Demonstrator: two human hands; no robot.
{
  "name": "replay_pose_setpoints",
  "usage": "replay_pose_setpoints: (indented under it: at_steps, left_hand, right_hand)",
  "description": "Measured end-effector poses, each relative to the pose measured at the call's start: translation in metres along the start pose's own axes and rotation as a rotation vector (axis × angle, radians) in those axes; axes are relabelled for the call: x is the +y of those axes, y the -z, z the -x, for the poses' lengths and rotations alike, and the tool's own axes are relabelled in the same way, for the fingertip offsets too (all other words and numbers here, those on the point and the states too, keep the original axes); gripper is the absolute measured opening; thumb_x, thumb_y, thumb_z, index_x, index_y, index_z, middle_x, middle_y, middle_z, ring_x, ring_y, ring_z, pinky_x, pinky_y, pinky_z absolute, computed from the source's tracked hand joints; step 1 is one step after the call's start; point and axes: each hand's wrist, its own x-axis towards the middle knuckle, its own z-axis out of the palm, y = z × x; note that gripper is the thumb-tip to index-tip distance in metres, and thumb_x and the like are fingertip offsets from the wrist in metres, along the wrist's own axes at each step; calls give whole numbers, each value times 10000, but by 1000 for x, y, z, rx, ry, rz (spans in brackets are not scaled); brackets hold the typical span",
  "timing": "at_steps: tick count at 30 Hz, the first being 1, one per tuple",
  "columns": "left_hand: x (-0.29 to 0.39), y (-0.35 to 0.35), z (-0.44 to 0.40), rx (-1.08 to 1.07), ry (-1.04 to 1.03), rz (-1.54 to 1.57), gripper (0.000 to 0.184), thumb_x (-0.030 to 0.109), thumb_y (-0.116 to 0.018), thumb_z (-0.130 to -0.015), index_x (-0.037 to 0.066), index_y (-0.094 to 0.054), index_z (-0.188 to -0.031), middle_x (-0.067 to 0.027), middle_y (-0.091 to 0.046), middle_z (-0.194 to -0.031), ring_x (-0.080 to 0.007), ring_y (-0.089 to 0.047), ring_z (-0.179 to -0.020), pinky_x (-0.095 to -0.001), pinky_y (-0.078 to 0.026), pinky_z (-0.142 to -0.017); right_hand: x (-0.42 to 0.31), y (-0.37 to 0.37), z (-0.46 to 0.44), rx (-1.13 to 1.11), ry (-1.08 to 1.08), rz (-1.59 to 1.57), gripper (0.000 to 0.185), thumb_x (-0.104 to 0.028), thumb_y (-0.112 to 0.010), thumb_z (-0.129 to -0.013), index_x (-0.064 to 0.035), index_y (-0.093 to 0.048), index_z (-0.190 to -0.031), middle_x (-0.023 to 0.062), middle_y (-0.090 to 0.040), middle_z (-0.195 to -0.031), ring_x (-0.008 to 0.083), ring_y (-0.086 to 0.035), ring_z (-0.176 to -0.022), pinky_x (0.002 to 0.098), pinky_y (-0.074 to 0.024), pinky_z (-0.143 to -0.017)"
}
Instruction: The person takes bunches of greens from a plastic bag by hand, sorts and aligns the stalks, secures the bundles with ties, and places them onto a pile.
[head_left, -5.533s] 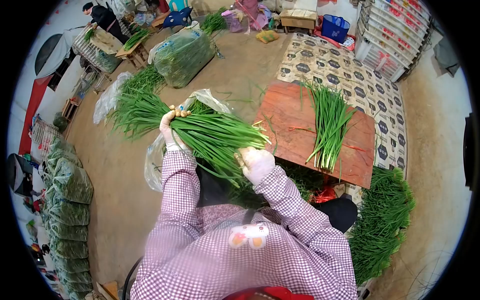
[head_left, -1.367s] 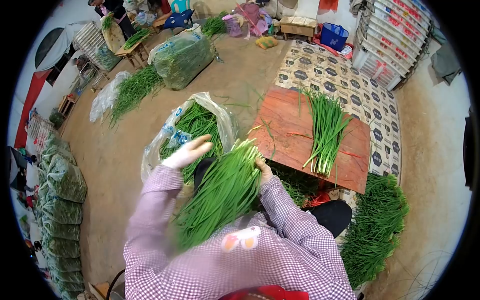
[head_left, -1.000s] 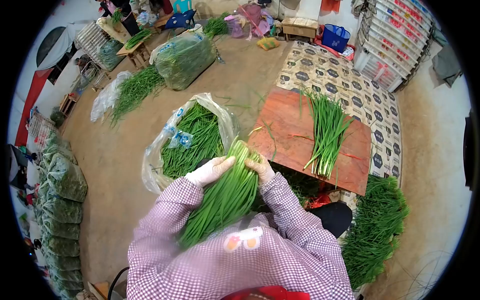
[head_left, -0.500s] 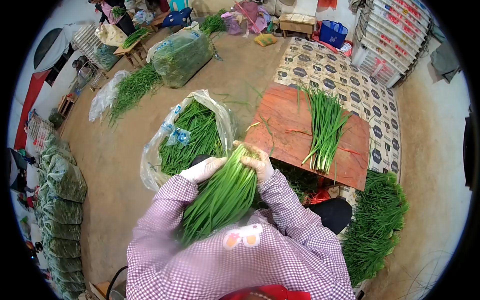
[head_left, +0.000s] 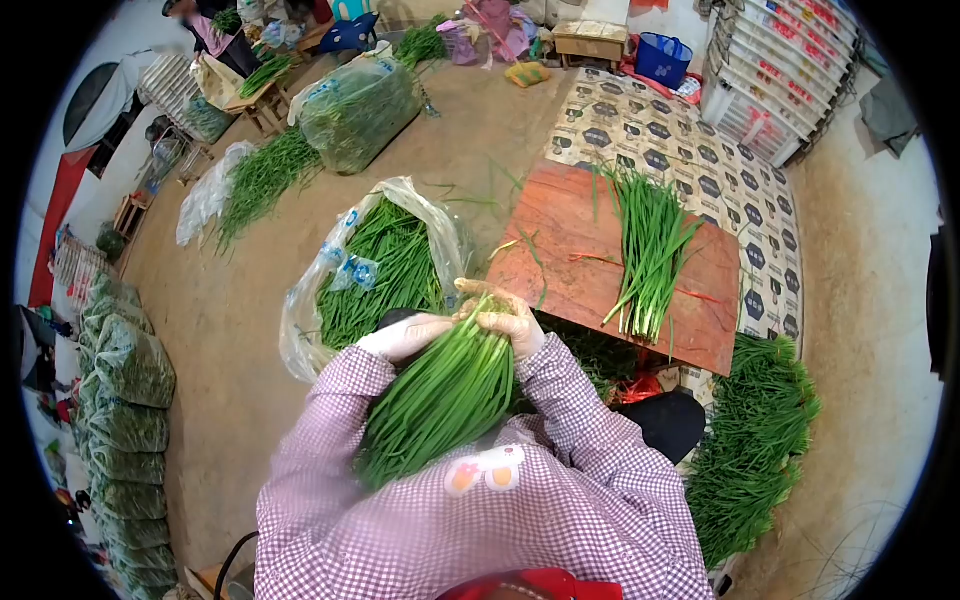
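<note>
A loose bunch of long green chives (head_left: 445, 395) hangs in front of my chest, leaves drooping toward my lap and pale stem ends up. My left hand (head_left: 405, 338), in a whitish glove, closes around the bunch near its stem ends on the left. On the right, my gloved right hand (head_left: 508, 322) grips the same stem ends, thumb and fingers curled at the top. Just beyond my left hand, an open clear plastic bag (head_left: 300, 325) holds more chives. Another bunch of chives (head_left: 648, 265) lies on the reddish wooden board (head_left: 560, 245) to my right.
A large pile of chives (head_left: 755, 450) lies at the lower right. Filled bags (head_left: 130, 420) line the left side. A big stuffed bag (head_left: 360, 115) stands ahead, and stacked white crates (head_left: 780, 80) rise at the back right. Another person (head_left: 225, 40) is at the far left.
The fingers of my right hand have lifted and shifted slightly at the stem ends. Both hands still hold the chives in nearly the same place.
</note>
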Motion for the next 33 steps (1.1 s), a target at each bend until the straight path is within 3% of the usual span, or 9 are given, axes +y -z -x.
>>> replay_pose_setpoints:
  at_steps: [1, 5, 7, 14, 21, 23, 27, 30, 33]
  left_hand:
    - [-1, 5, 3, 108, -78, -175, 431, 312, -472, -964, -2, -528, -1254, -101, -602, -1179, -167, -557, -1060, -301, -409, -974]
    - [26, 3, 24, 279, -265, -71, 360, 182, -633, -886, 1, -563, -1190, -37, -612, -988, -88, -559, -874, -227, -453, -826]
    - [44, -6, 32, 293, -306, -380, 411, 174, -784, -753, 45, -612, -1103, 59, -527, -785, -31, -449, -655, -183, -397, -619]
    - [42, -17, 8, 253, -409, -591, 156, 115, -726, -781, 20, -660, -886, -59, -643, -777, -113, -580, -691, -256, -479, -637]
    - [77, -25, -3, 283, -542, -929, 129, 122, -682, -771, 29, -650, -854, -103, -614, -716, -189, -599, -609, -271, -486, -592]
    - [76, -27, -13, 299, -607, -943, 103, 100, -672, -786, 20, -643, -844, -84, -622, -706, -153, -601, -619, -269, -484, -592]
    - [68, -29, -28, 322, -482, -534, 65, 76, -659, -831, 15, -638, -840, -16, -637, -725, -64, -574, -650, -222, -462, -575]
    - [48, -31, -43, 288, -375, 100, 86, 82, -665, -832, 25, -619, -878, -7, -618, -717, -48, -542, -618, -179, -425, -545]
    - [40, -27, -50, 355, -338, 166, 96, 99, -659, -836, 23, -616, -876, -1, -604, -701, -52, -521, -582, -182, -406, -521]
  right_hand:
    - [2, 3, 1, 37, 4, -11, 653, -147, -694, -746, 3, -446, -1331, 90, -622, -999, 239, -618, -986, 372, -503, -894]
    - [2, 5, 3, 81, -22, -29, 559, -141, -653, -771, 21, -479, -1277, 92, -608, -987, 196, -606, -956, 293, -481, -882]
    - [4, 4, 1, 99, -4, -18, 523, -151, -654, -767, 27, -509, -1237, 81, -597, -976, 184, -604, -936, 278, -482, -864]
    - [5, 2, 1, 131, 4, 73, 506, -153, -641, -771, 22, -521, -1230, 73, -596, -975, 152, -586, -871, 268, -478, -822]
    - [19, 14, 1, 157, -6, 32, 304, -168, -646, -793, -8, -550, -1033, 50, -597, -925, 141, -587, -826, 279, -490, -777]
    - [23, 16, 1, 149, 29, -5, 288, -179, -646, -807, -11, -540, -1016, 51, -598, -920, 140, -589, -821, 281, -492, -768]
    - [21, 14, 2, 199, 35, -135, 340, -221, -644, -845, 4, -519, -1066, 70, -604, -938, 148, -593, -832, 285, -499, -767]
    - [23, 17, 7, 181, 41, -160, 370, -230, -650, -843, 16, -513, -1082, 85, -608, -957, 161, -598, -846, 293, -500, -783]
    - [22, 18, 4, 149, 68, -137, 399, -216, -662, -824, 31, -510, -1098, 99, -612, -977, 176, -604, -865, 305, -500, -808]
